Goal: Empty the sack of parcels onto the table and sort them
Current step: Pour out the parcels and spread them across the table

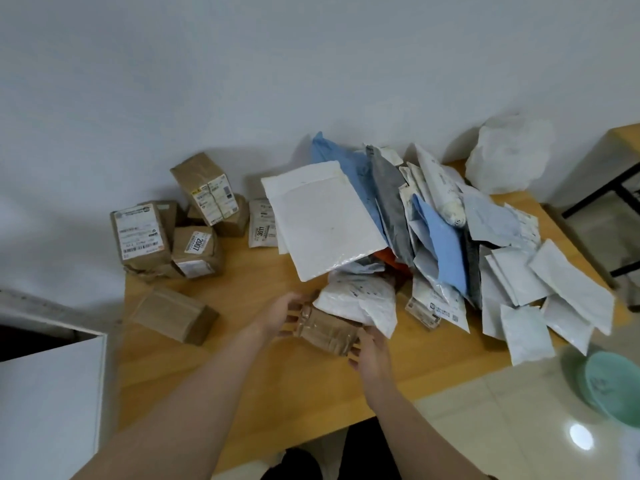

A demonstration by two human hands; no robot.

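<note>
The left hand (282,317) and the right hand (372,353) are grasping a brown parcel (327,332) between them over the near middle of the table (277,386). The left fingers are curling round its left end. The right fingers are curling over its near right edge. Whether the parcel is resting on the wood or is lifted clear cannot be told.

Handling, as judged from the view:
- The parcel is looking stiff and boxy, so it is likely keeping its shape under a firm hold.
- Clear tape is covering much of its surface and is probably making it slick. Taking hold at the two short ends, on the card edges, is advisable.
- Its size is suggesting a light load.

Just beyond the parcel, a crumpled white mailer (360,301) is lying against its far edge. To the left, a loose brown box (175,315) is lying apart. Farther back, a heap of soft mailers (433,237) is spreading across the right side, with a large white padded envelope (322,220) leaning on it. At the far left, a group of cardboard boxes (166,237) is standing by the wall. At the far right corner, the white sack (507,155) is sitting slumped.
</note>
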